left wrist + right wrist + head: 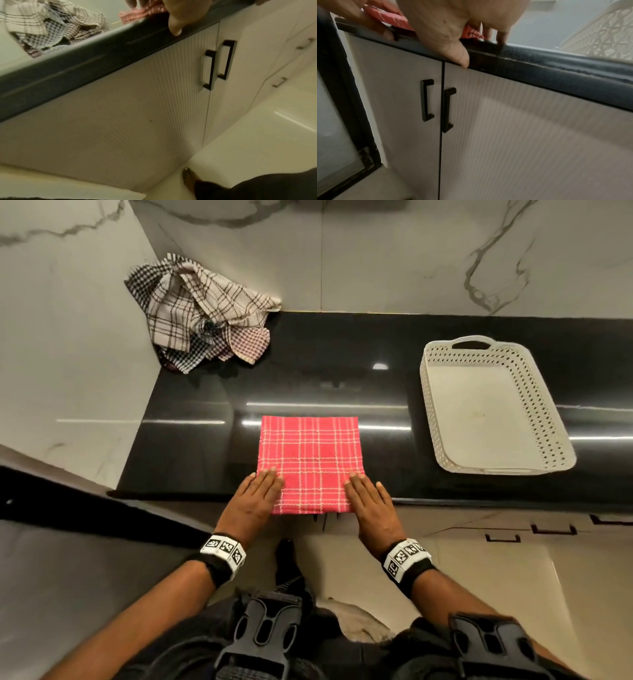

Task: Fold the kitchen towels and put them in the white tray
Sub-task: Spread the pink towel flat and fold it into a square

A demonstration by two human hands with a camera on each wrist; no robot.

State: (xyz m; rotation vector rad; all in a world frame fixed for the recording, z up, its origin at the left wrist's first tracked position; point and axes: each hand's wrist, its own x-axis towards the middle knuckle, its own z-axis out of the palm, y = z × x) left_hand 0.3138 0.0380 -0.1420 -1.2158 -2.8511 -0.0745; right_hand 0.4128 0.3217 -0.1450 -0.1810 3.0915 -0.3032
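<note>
The red checked towel (pixel 308 460) is laid flat at the front edge of the black counter (pixel 342 371). Its near corners are pressed down by the left hand (pixel 251 501) and right hand (pixel 371 506), fingers straight. The white tray (pixel 548 392) stands right of the towel, apart; a crumpled towel pile (pixel 198 313) lies behind it to the left.

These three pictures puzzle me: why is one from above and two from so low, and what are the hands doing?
No machine here: a person wears three cameras. The big picture comes from the head, looking down; the low ones come from each wrist, so they mostly catch cupboard doors. On the black counter lies a red checked towel, its near edge over the counter's front. The left hand and right hand press flat on its near corners. Nothing is gripped. A heap of unfolded towels sits in the far left corner; the white tray stands empty on the right.
</note>
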